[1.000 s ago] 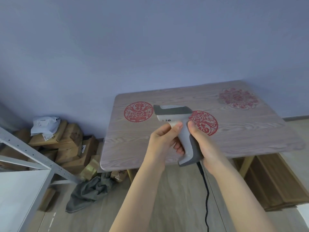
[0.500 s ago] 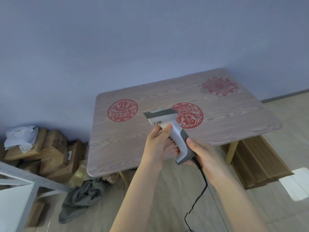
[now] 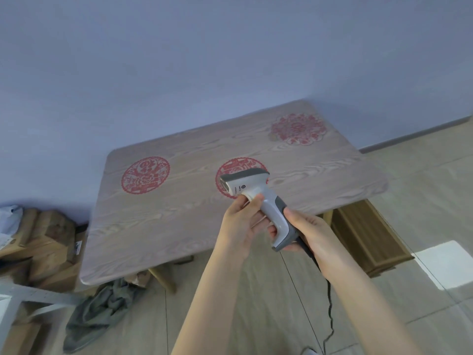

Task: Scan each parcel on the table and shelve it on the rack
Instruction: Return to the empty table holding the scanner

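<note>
Scanner (image 3: 245, 184) shifted right over wood-grain table (image 3: 158, 226), left hand (image 3: 238, 226) and right hand (image 3: 309, 234) fingers (image 3: 246, 204) gripping it.

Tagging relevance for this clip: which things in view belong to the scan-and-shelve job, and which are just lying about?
Job: scanner, gripped by left hand and right hand; its cable; table; rack corner at lower left.
Lying about: cardboard boxes on the floor left of the table; grey cloth on the floor; wooden panels beneath the table's right side; red decals on the tabletop.
</note>
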